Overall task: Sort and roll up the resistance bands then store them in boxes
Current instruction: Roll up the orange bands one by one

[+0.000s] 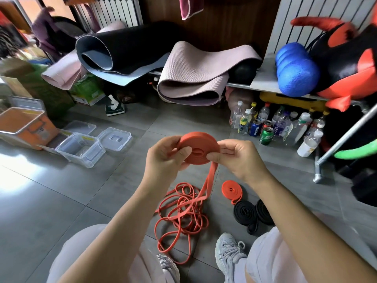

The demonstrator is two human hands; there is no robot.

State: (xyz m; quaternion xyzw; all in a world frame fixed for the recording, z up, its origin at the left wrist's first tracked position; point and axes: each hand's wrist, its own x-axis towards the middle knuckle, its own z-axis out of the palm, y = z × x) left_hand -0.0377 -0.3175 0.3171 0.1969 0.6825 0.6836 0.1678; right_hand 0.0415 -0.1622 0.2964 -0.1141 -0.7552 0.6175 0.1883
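I hold the orange coil of resistance band flat between both hands, above the grey floor tiles and in front of my knees. My left hand cups its left edge, thumb pressed on top of the roll and fingers curled under it. My right hand pinches the right edge near the centre, thumb and forefinger closed on the outer wrap where the unrolled tail drops away. That tail runs down to a loose tangle of orange bands on the floor between my shoes. Just right of the tangle lies a small rolled orange band, and below it two rolled black bands touching each other. Well off to the left stand an open clear plastic box, its lid beside it, and an orange bin.
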